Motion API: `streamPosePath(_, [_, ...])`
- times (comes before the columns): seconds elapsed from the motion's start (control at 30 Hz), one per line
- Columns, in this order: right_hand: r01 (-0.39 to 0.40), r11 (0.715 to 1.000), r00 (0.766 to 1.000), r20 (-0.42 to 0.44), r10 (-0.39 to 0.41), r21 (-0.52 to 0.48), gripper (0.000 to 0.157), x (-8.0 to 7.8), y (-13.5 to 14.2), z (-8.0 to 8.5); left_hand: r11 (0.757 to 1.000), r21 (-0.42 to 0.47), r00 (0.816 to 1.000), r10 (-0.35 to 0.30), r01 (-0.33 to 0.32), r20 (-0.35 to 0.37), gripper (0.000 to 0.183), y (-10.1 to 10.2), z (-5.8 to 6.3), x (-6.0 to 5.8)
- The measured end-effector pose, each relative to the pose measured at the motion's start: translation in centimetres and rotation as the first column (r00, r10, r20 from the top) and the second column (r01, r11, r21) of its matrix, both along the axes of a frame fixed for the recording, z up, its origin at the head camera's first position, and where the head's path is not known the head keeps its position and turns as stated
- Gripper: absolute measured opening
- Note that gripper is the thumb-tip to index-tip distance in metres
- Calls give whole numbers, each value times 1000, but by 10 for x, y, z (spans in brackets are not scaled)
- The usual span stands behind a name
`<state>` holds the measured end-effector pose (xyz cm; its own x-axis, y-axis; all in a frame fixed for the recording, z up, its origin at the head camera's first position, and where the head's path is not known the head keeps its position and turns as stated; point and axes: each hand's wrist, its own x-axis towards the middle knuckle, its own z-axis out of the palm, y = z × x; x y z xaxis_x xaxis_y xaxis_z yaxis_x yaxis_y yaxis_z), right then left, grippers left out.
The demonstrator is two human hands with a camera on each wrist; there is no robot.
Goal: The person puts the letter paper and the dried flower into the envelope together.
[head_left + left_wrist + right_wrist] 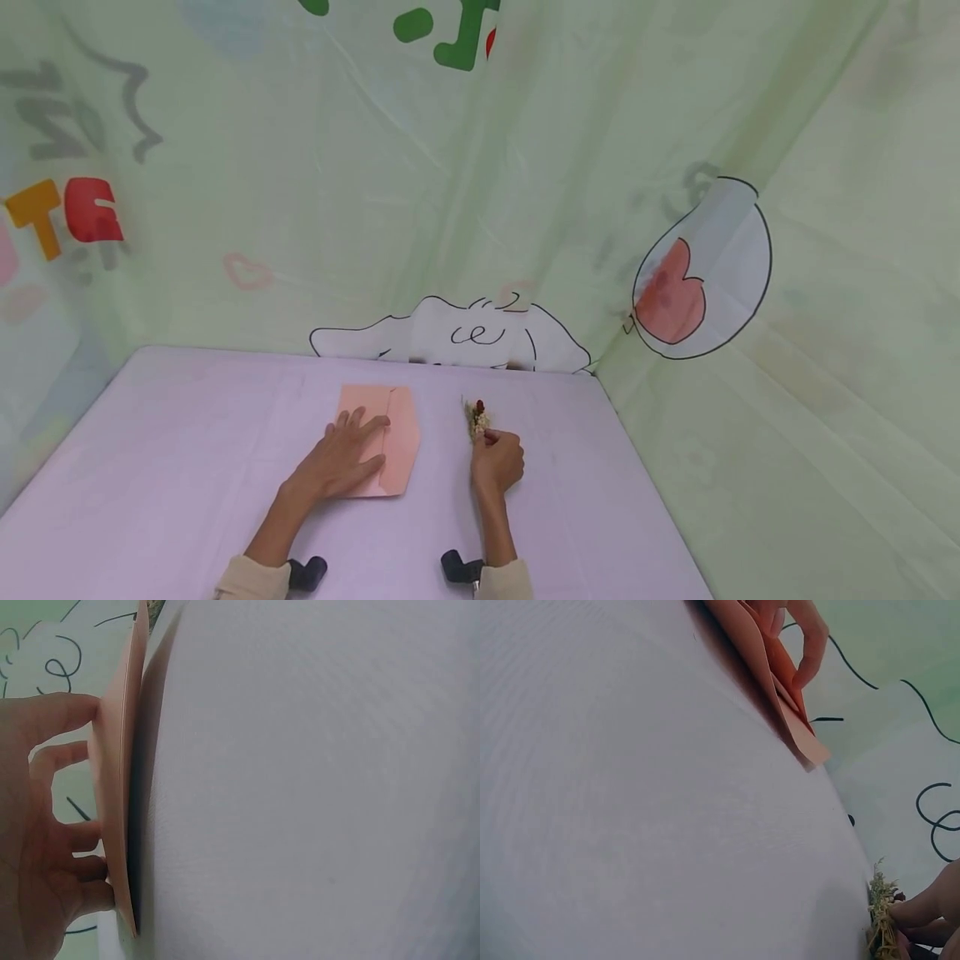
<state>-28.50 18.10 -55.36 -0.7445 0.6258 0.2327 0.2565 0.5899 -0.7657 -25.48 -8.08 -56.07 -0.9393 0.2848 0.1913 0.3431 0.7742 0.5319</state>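
Between the thumb and fingers of the right hand (498,462), a small dried-flower bouquet (477,415) is pinched at its near end. Left of that grip, the left hand (341,454) rests with spread fingers on a pink envelope (372,399). Progress looks early: bouquet apart from envelope, flap (405,446) apparently not folded shut. Beneath lies a lilac-toned table (600,508); beyond hangs cartoon-printed green sheeting (225,192).

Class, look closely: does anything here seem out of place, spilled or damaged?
Nothing stands out: the left hand rests on the envelope, the right hand pinches the flowers, and no spill or damage shows.
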Motion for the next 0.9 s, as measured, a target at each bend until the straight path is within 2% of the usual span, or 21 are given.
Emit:
streamPosePath(0.37, [16, 1000, 1000, -26, -16, 17, 8, -4, -1, -3, 1000, 9, 1000, -17, 17, -8, 55, -2, 3, 2])
streamPosePath(0.77, [-74, 993, 994, -88, 66, -92, 8, 1, -5, 1, 999, 7, 999, -34, 34, 27, 55, -3, 5, 4])
streamPosePath(0.9, [-107, 988, 989, -115, 94, -108, 9, 1, -10, 4, 999, 8, 999, -38, 38, 14, 55, -3, 6, 4])
